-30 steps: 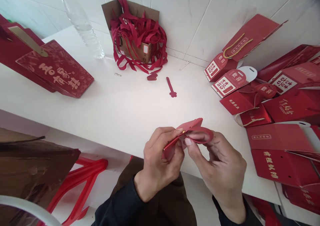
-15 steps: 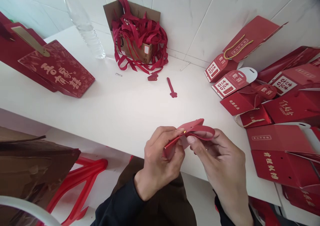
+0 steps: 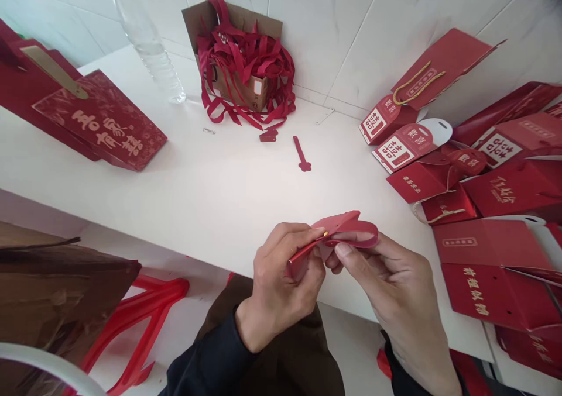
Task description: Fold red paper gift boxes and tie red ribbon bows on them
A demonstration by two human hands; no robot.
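My left hand [image 3: 283,267] is closed around a small red folded card piece [image 3: 304,257], near the front edge of the table. A gold stud [image 3: 325,233] shows at its top, beside my left fingertips. A red strap [image 3: 366,228] bends into a loop from the stud side toward the right. Thumb and fingers of my right hand [image 3: 390,285] pinch the strap's lower end close under the stud. My palms hide part of the card piece. On the table beyond lie a loose red strap with a flower-shaped end [image 3: 301,155] and a small red piece [image 3: 268,135].
A cardboard box [image 3: 237,89] overflowing with red ribbons stands against the wall, beside a water bottle [image 3: 153,51]. Red gift boxes [image 3: 504,244] crowd the right side. A large red bag [image 3: 105,121] stands left. Below is a red stool [image 3: 144,320].
My right hand has shifted slightly down and right, and the strap's loop has opened a little, its lower end now showing under the stud. My left hand has barely moved.
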